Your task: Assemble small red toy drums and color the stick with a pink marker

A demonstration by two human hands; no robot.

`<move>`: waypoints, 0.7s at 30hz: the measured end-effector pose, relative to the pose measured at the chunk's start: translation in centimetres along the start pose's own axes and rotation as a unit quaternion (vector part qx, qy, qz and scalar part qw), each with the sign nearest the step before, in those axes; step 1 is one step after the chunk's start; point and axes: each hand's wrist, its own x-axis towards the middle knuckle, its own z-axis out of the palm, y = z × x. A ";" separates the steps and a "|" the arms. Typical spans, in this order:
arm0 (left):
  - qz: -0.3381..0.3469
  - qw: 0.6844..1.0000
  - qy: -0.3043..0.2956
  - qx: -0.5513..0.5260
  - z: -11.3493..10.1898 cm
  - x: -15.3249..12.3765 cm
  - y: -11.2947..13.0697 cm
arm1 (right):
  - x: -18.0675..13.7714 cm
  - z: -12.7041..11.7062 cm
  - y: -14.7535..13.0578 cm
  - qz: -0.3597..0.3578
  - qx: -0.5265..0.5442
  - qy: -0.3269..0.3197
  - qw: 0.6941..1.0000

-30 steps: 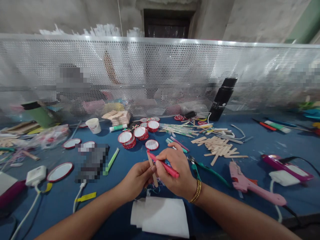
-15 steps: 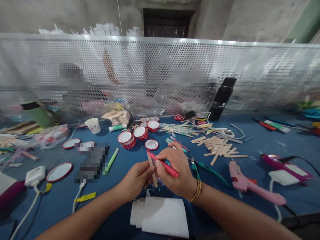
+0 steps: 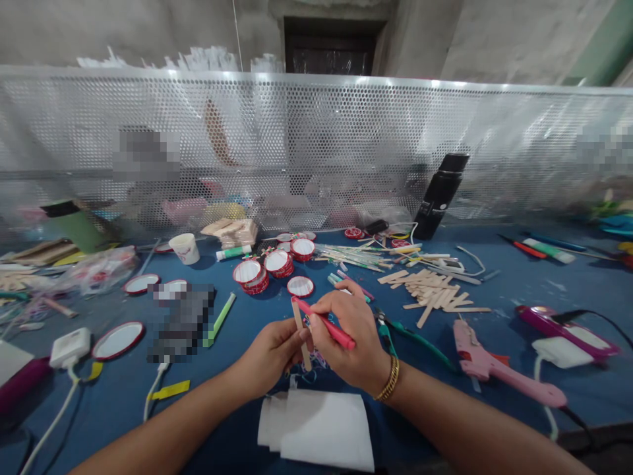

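Observation:
Between the thumb and fingers of my left hand [image 3: 274,353] is a wooden craft stick [image 3: 305,358], held tilted above the table. My right hand [image 3: 349,330] grips a pink marker [image 3: 336,330], whose tip touches or nearly touches the stick's upper end. Tangled coloured strands [image 3: 316,369] lie behind and below the hands, partly hidden. Just beyond the fingers sits a round white lid with a red rim [image 3: 300,286]. A folded white cloth or paper [image 3: 326,425] lies nearest me.
Loose craft sticks [image 3: 438,297] are heaped at the right, near green-handled pliers [image 3: 420,340] and a pink glue gun [image 3: 504,369]. Red-and-white round containers [image 3: 251,276] stand ahead, beside a paper cup [image 3: 184,249]. A black bottle [image 3: 440,198] leans by the perforated metal screen [image 3: 316,132].
The marker and my right hand have shifted very slightly. Both hands keep their grip, and everything on the table stays where it was.

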 end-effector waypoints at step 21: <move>0.019 1.000 0.004 0.000 -0.4 0.2 -0.4 | -0.1 0.0 0.0 0.000 -0.003 0.001 1.000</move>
